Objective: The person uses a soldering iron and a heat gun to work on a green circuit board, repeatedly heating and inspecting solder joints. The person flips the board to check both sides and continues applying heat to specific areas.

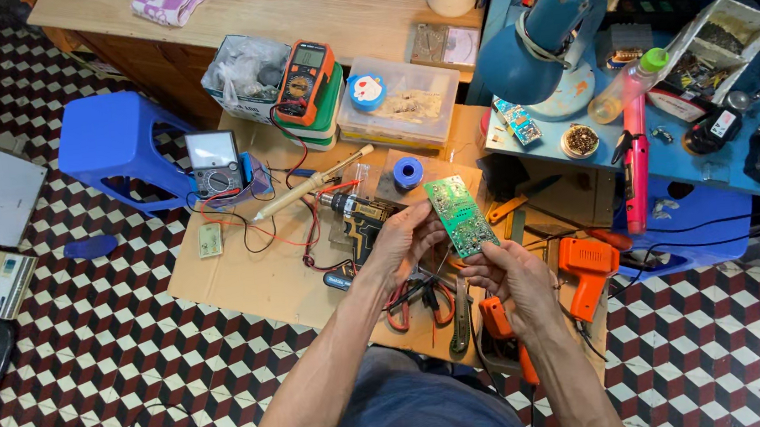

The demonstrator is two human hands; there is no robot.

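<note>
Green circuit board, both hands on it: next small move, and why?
Probably lower the green circuit board onto the cardboard sheet. Left hand and right hand both hold it in the air, so neither is free for the soldering iron lying beside it.

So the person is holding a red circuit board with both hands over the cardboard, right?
Not quite. The head view shows the circuit board is green, not red. The left hand and the right hand do both hold it over the cardboard.

both hands, left hand [403, 236] and right hand [511, 280], hold a green circuit board [459, 215] above cardboard [238, 272].
</note>
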